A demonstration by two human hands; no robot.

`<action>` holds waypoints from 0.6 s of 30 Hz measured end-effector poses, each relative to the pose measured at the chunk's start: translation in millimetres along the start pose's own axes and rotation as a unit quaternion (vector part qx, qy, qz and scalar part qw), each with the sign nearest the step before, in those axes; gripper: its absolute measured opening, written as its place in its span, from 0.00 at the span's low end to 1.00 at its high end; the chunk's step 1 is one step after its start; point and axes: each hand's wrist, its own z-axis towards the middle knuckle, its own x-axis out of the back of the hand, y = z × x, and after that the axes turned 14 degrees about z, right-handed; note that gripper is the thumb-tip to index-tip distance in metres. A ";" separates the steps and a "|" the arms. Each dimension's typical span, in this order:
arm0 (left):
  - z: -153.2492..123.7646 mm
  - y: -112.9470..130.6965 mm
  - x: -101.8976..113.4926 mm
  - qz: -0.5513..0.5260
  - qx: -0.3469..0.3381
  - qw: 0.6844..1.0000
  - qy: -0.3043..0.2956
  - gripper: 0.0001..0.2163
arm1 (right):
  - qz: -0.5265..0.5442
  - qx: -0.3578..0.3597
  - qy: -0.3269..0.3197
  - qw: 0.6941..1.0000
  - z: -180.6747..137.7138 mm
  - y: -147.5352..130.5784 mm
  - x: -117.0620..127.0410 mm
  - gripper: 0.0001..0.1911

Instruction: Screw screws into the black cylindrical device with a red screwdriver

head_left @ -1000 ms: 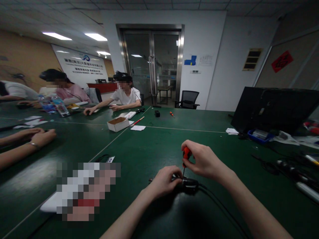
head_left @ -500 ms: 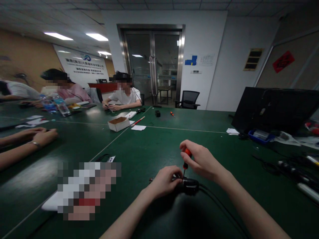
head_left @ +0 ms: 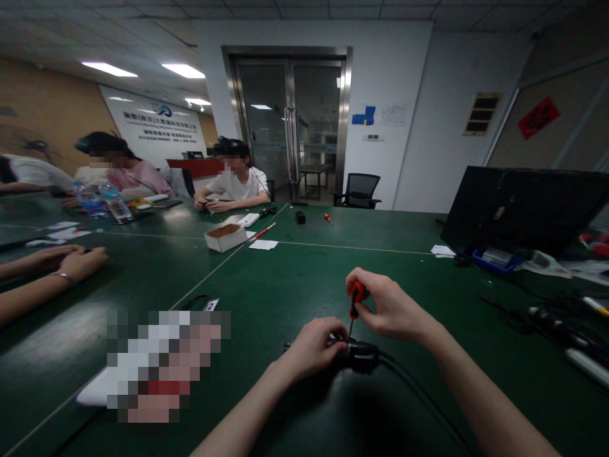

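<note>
Our right hand (head_left: 387, 306) shifted its thumb lower, fingers pinching the screwdriver (head_left: 357, 293); our left hand (head_left: 311, 346) pinched the black device (head_left: 365, 356).

We faced steel-framed glass doors (head_left: 314, 108) across a broad green table (head_left: 309, 279).
Pale seams (head_left: 352, 247) crossed its top, and a black office chair (head_left: 361, 188) stood beyond the far edge, just right of the doors. Through the dark panes we made out another table (head_left: 314, 169). On the white wall (head_left: 390, 70) beside them we saw a blue shape (head_left: 364, 116) and a pale sheet (head_left: 393, 115) above a switch panel (head_left: 373, 138). To our left, a white sign (head_left: 137, 120) stood next to a tan wall (head_left: 33, 89), behind a red counter (head_left: 200, 169); bright ceiling lights (head_left: 183, 70) shone above. To our right, a red diamond (head_left: 538, 118) hung on a brownish partition (head_left: 583, 127).
</note>
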 end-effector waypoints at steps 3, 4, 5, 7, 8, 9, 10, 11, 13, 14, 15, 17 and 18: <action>-0.5 0.5 0.3 -0.003 0.001 1.000 0.003 0.05 | 0.122 -0.006 -0.014 0.992 3.3 6.5 -3.5 0.08; -0.6 0.6 0.5 -0.004 0.004 1.000 0.003 0.05 | 0.163 -0.024 -0.014 0.986 4.7 8.7 -5.7 0.10; -0.7 0.8 0.6 -0.004 0.005 1.000 0.003 0.05 | 0.194 -0.043 -0.008 0.980 6.1 10.7 -8.0 0.12; -0.4 0.8 0.6 -0.005 0.007 1.000 0.003 0.05 | 0.203 -0.065 0.022 0.977 8.0 12.7 -12.0 0.13; -0.2 0.7 0.4 -0.006 0.006 1.000 0.004 0.05 | 0.177 -0.063 0.041 0.981 8.4 12.7 -13.2 0.11; 0.2 0.6 0.1 -0.006 0.005 1.000 0.004 0.05 | 0.133 -0.055 0.058 0.988 8.2 11.8 -13.8 0.09; 0.6 0.4 -0.2 -0.005 0.004 1.000 0.004 0.05 | 0.079 -0.047 0.069 0.993 7.6 10.4 -13.7 0.07; 0.9 0.2 -0.6 -0.005 0.004 1.000 0.004 0.05 | 0.022 -0.041 0.075 0.996 6.7 8.5 -13.1 0.05; 1.3 0.0 -1.1 -0.005 0.004 1.000 0.003 0.05 | -0.083 -0.043 0.071 0.993 4.7 4.2 -11.2 0.06; 1.4 -0.1 -1.2 -0.007 0.005 1.000 0.003 0.05 | -0.124 -0.051 0.064 0.989 3.8 2.2 -10.2 0.08; 1.3 -0.1 -1.2 -0.009 0.006 1.000 0.002 0.05 | -0.152 -0.061 0.057 0.985 3.1 0.5 -9.3 0.10; 1.0 -0.1 -0.9 -0.011 0.009 1.000 0.001 0.05 | -0.174 -0.079 0.043 0.981 2.2 -1.8 -8.0 0.13; 0.8 -0.2 -0.7 -0.010 0.009 1.000 0.000 0.05 | -0.173 -0.081 0.039 0.981 2.0 -2.5 -7.3 0.13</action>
